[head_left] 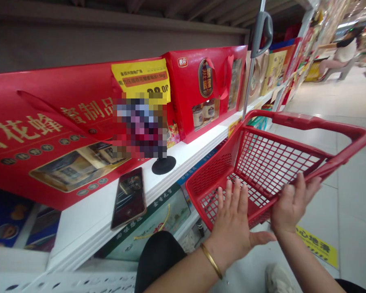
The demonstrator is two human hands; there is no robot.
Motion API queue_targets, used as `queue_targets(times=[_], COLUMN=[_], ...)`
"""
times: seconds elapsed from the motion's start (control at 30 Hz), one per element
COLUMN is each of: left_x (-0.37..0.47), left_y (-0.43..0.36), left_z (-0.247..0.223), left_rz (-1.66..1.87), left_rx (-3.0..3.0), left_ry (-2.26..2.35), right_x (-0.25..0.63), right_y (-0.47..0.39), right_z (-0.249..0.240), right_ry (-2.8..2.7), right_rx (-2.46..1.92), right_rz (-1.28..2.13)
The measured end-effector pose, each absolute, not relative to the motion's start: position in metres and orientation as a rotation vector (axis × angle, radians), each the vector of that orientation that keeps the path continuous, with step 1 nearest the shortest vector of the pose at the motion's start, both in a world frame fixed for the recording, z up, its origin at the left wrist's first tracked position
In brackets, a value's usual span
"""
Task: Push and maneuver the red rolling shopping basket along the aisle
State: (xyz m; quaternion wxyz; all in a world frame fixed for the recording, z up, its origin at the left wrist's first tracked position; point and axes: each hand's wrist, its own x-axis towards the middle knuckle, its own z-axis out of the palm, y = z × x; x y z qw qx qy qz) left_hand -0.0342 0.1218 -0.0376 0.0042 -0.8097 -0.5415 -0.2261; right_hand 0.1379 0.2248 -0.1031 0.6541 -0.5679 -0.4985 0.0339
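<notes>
A red plastic shopping basket point(282, 162) with grid sides stands tilted in front of me. My left hand point(233, 219) reaches over its near side, fingers stretched out and palm down, holding nothing. A gold bangle point(211, 260) circles that wrist. At the basket's near right rim is my right hand point(293, 205), its fingers spread and raised; whether it touches the rim I cannot tell. The basket's handle point(308, 121) sticks up at the far side. A dark phone point(129, 197) lies on the white shelf edge to the left.
Red gift boxes point(198, 110) line the shelf point(93, 209), with a yellow price tag point(143, 79) and a black round base point(164, 165). A green box point(158, 224) sits below. A yellow floor sign point(319, 246) lies at right. A person point(343, 53) sits farther down the aisle.
</notes>
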Motion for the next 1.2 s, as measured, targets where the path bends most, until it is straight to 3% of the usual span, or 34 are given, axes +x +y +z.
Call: queue_targets(times=[0.27, 0.6, 0.83, 1.2], left_x=[-0.033, -0.031, -0.031, -0.031], left_y=[0.123, 0.124, 0.126, 0.125], left_z=[-0.041, -0.043, -0.047, -0.047], left_rz=[-0.757, -0.672, -0.741, -0.761], left_rx=[-2.558, -2.467, -2.493, -2.503], left_ry=[-1.694, -1.660, -1.645, -1.630], right_x=[0.090, 0.118, 0.098, 0.137], right_y=[0.159, 0.200, 0.165, 0.189], right_z=[-0.124, -0.102, -0.114, -0.076], right_ry=[-1.504, -1.317, -1.611, -1.906], right_rx=[-1.133, -1.225, -1.180, -1.243], right_rz=[0.040, -0.026, -0.124, -0.322])
